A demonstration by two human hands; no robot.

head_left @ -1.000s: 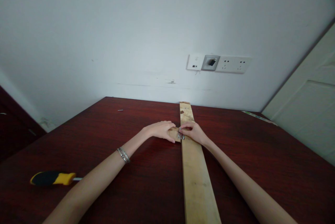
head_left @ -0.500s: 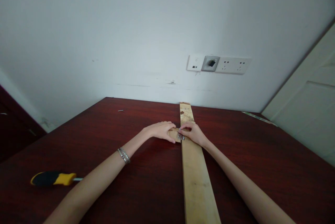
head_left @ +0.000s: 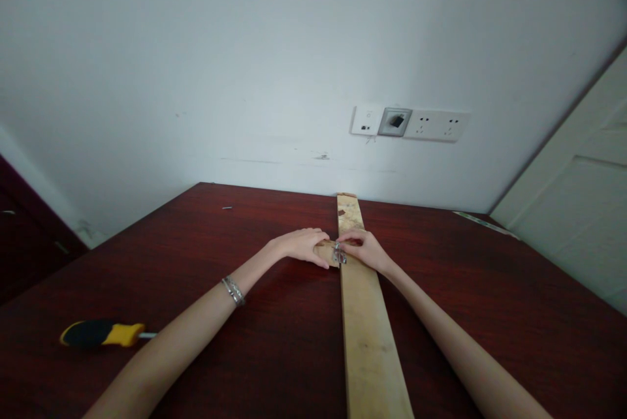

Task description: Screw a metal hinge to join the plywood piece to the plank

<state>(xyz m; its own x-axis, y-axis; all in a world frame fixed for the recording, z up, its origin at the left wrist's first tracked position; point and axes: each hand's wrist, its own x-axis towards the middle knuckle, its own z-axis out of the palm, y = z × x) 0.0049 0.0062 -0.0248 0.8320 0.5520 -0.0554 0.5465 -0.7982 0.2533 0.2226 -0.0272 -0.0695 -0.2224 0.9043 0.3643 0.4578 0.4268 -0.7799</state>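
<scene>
Small shiny silver metal fitting (head_left: 339, 256) sits across the seam between a short, flat, pale wooden block (head_left: 325, 251) and a long pale wooden plank (head_left: 368, 324), so it looks to be lying over both pieces. Block butts up to the plank's left edge, roughly square to it. Left hand (head_left: 301, 244) has its fingers clamped on the block, thumb on the near side, the rest over the far side; reads as steadying it against the plank. Right hand (head_left: 363, 249) rests over the plank, thumb and index finger pinched together at the fitting's upper end. Can't tell if they grip the fitting itself or some smaller part; too small. That low wrist probably buys fine control and some weight on the plank. Plank lies flat on the dark red-brown wooden bench (head_left: 264, 354), far end near the white wall (head_left: 245, 79), which likely gives full support under the joint. Yellow-and-black-handled screwdriver (head_left: 102, 334) lies left, shaft running behind the left forearm: in reach, off the work area. Thin grey metal piece (head_left: 226, 208) sits alone toward the back left, well apart from both hands.
</scene>
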